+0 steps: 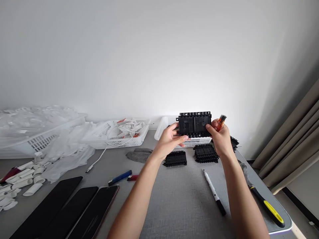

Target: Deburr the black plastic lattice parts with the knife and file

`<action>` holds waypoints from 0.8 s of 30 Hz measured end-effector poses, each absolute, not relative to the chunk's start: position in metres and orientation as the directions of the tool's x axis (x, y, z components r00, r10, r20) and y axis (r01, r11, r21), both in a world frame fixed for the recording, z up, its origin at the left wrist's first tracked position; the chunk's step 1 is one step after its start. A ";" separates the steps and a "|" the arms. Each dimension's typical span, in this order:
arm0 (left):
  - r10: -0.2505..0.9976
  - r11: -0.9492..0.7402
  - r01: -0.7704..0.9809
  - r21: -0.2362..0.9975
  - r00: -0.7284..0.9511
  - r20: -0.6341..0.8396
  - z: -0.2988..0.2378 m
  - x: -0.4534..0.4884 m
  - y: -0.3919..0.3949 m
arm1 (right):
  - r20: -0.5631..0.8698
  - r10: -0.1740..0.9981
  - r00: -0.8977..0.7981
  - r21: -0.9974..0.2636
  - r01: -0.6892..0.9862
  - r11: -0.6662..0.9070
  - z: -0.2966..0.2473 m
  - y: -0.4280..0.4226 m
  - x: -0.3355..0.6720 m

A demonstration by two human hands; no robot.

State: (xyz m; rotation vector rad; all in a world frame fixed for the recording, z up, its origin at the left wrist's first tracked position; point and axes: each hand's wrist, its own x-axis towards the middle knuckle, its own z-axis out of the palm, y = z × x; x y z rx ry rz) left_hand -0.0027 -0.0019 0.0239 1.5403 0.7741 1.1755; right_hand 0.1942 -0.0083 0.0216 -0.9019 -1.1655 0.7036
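Both hands hold up a black ribbed plastic panel point(194, 124) with notched long edges, above the table. My left hand point(169, 141) grips its left end, thumb along the lower edge. The right end is pinched by my right hand point(220, 137), thumb on the front face. That hand also has an orange tube with a dark end point(220, 122) tucked in its fingers, pointing up; its exact kind is unclear. Below lie a similar black panel point(175, 158) and a stack of such panels point(206, 153). Behind the held panel stands a white basket point(159, 131), partly hidden.
A black-and-white marker point(214, 192) and a yellow-black handled tool point(270, 209) lie at right. Phones point(96, 212), a blue object point(120, 178) and white tube pieces point(32, 189) lie at left. Another basket point(129, 142) holds cables. More black panels point(234, 143) sit near the right edge.
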 end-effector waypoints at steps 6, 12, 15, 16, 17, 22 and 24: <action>0.904 -0.269 -0.073 0.960 0.325 0.278 0.024 -0.003 -0.002 | 0.456 0.850 0.264 -0.879 -0.015 0.477 0.019 -0.005 0.195; 0.916 -0.234 -0.080 0.969 0.315 0.248 0.021 -0.003 0.001 | 0.435 0.862 0.259 -0.894 0.011 0.448 0.021 -0.006 0.194; 0.912 -0.259 -0.094 0.961 0.304 0.276 0.020 -0.004 0.003 | 0.425 0.867 0.260 -0.900 0.015 0.436 0.021 -0.007 0.194; 0.910 -0.267 -0.096 0.959 0.303 0.284 0.019 -0.005 0.003 | 0.424 0.867 0.261 -0.900 0.012 0.436 0.021 -0.006 0.194; 0.908 -0.272 -0.098 0.957 0.304 0.289 0.019 -0.005 0.004 | 0.423 0.867 0.262 -0.900 0.009 0.437 0.020 -0.006 0.194; 0.894 -0.255 -0.139 0.957 0.344 0.288 0.020 -0.003 0.002 | 0.422 0.861 0.285 -0.901 0.026 0.433 0.019 -0.004 0.195; 0.895 -0.249 -0.160 0.955 0.339 0.290 0.020 -0.001 0.001 | 0.425 0.856 0.294 -0.901 0.041 0.433 0.018 -0.003 0.196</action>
